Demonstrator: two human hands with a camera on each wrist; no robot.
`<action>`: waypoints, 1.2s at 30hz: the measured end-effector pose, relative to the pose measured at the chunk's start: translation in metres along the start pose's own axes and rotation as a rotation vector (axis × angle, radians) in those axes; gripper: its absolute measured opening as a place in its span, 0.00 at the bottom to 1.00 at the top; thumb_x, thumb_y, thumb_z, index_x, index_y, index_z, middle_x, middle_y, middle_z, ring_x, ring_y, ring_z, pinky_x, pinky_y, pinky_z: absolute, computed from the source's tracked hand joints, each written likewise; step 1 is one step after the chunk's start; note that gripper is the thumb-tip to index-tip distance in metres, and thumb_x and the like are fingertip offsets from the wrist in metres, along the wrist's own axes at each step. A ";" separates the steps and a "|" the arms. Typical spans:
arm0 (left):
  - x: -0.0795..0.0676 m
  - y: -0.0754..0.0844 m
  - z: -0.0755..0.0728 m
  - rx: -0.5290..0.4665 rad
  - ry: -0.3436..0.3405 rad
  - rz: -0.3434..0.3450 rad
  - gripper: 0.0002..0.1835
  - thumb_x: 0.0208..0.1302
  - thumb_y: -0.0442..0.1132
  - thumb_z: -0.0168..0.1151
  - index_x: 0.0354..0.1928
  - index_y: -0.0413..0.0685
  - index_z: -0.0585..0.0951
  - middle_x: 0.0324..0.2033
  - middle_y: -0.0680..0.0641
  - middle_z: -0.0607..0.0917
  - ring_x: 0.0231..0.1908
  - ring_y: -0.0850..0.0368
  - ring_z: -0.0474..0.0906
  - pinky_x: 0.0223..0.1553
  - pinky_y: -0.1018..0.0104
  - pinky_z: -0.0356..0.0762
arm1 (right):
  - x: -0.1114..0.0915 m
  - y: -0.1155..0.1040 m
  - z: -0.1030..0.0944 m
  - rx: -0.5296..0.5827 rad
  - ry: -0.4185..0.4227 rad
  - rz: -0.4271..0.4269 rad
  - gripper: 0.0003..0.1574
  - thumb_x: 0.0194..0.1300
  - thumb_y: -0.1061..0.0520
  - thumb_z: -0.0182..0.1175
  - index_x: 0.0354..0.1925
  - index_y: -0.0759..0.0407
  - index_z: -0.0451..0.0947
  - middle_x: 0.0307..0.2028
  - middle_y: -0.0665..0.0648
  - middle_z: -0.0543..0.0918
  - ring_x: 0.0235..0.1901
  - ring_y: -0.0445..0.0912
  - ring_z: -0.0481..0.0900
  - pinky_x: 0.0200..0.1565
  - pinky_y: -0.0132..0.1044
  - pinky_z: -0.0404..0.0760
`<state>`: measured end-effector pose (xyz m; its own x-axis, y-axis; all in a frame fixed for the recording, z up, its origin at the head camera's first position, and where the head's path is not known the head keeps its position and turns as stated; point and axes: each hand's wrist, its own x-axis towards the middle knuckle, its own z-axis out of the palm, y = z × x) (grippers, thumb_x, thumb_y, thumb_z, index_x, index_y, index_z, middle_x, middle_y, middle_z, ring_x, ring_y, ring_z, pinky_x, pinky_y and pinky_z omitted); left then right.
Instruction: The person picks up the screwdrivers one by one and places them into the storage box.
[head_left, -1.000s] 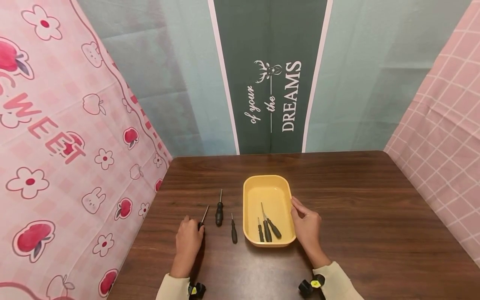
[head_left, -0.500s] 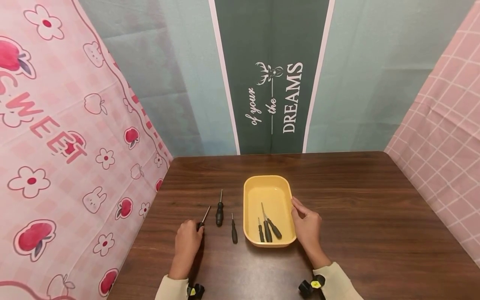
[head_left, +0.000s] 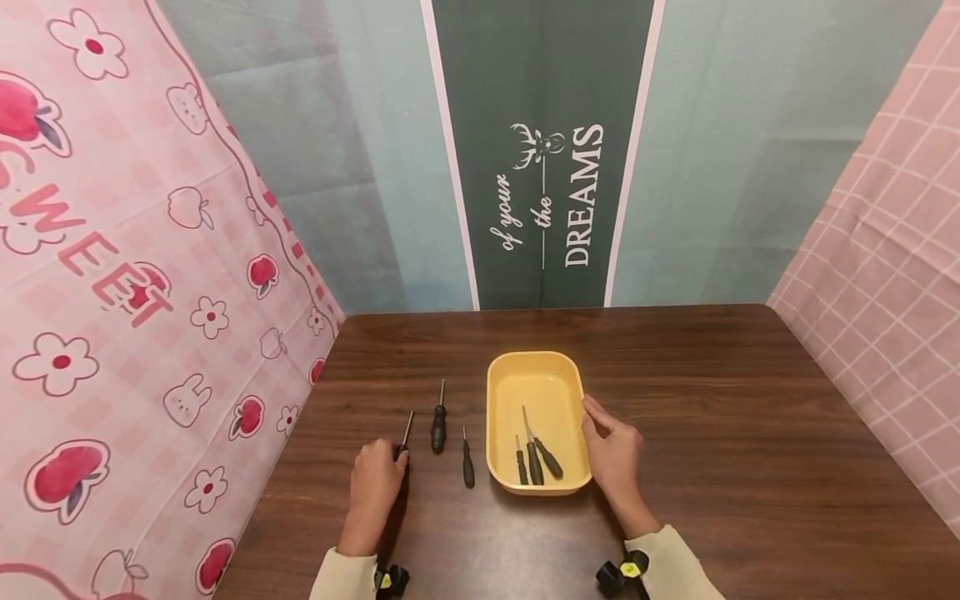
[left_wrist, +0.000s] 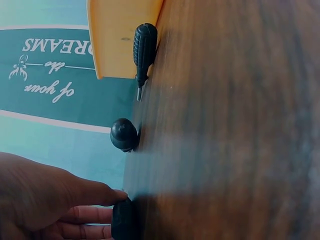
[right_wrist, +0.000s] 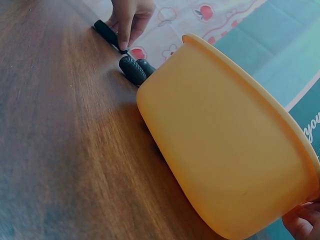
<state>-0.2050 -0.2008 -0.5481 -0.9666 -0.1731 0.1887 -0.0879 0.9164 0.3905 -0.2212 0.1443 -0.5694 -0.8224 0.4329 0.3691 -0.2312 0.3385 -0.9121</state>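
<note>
My left hand (head_left: pixel 377 482) pinches the black handle of a screwdriver (head_left: pixel 408 429) low over the left part of the table, its metal shaft pointing away from me. In the left wrist view the thumb presses on that screwdriver's handle (left_wrist: pixel 125 221). Just right of it lie a thicker black screwdriver (head_left: pixel 438 429) and a slimmer screwdriver (head_left: pixel 468 465), side by side. My right hand (head_left: pixel 617 457) grips the right rim of a yellow plastic tray (head_left: pixel 532 387). Inside, near the tray's front end, rest three black-handled screwdrivers (head_left: pixel 535 463), two crossing at their shafts.
The dark wooden table (head_left: pixel 712 400) extends to the right of the tray. A pink printed cloth (head_left: pixel 150 333) hangs at the left, a green cloth with lettering (head_left: pixel 540 208) at the back, and a pink checked cloth (head_left: pixel 892 267) at the right.
The tip of the screwdriver in my left hand has swung slightly left. My right hand and the tray have stayed in place.
</note>
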 end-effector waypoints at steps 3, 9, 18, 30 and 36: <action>0.000 0.000 0.001 -0.010 0.007 -0.002 0.08 0.53 0.38 0.69 0.22 0.43 0.81 0.23 0.42 0.82 0.24 0.45 0.79 0.21 0.51 0.73 | 0.000 0.000 0.000 -0.005 0.003 -0.007 0.15 0.56 0.68 0.63 0.44 0.64 0.84 0.44 0.55 0.85 0.47 0.43 0.81 0.42 0.18 0.73; 0.000 -0.001 0.003 -0.018 0.016 0.010 0.07 0.52 0.37 0.70 0.26 0.40 0.82 0.24 0.40 0.83 0.26 0.44 0.80 0.23 0.51 0.75 | 0.000 0.000 0.000 -0.008 0.002 -0.006 0.15 0.56 0.68 0.63 0.44 0.64 0.84 0.44 0.54 0.85 0.47 0.42 0.81 0.42 0.18 0.73; 0.003 -0.001 0.003 -0.034 0.010 0.024 0.10 0.49 0.37 0.72 0.24 0.41 0.79 0.22 0.43 0.82 0.23 0.47 0.79 0.21 0.53 0.73 | 0.000 0.001 0.000 -0.020 0.007 -0.003 0.15 0.56 0.68 0.63 0.44 0.63 0.84 0.43 0.53 0.85 0.47 0.42 0.81 0.42 0.18 0.73; 0.004 0.000 0.001 -0.046 0.002 0.026 0.10 0.48 0.36 0.72 0.23 0.41 0.79 0.20 0.44 0.81 0.21 0.50 0.77 0.19 0.55 0.73 | 0.000 0.001 0.000 -0.004 0.003 0.010 0.15 0.56 0.68 0.63 0.45 0.63 0.84 0.44 0.54 0.85 0.47 0.42 0.81 0.42 0.18 0.73; 0.006 -0.004 0.000 -0.063 -0.013 0.021 0.08 0.48 0.37 0.72 0.24 0.41 0.81 0.20 0.45 0.82 0.22 0.49 0.78 0.22 0.54 0.74 | -0.001 0.000 0.000 -0.012 0.001 0.011 0.15 0.57 0.67 0.63 0.45 0.63 0.83 0.44 0.53 0.85 0.47 0.41 0.80 0.42 0.18 0.73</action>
<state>-0.2106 -0.2050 -0.5489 -0.9712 -0.1489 0.1858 -0.0525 0.8952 0.4426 -0.2206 0.1443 -0.5699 -0.8241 0.4375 0.3597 -0.2165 0.3435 -0.9139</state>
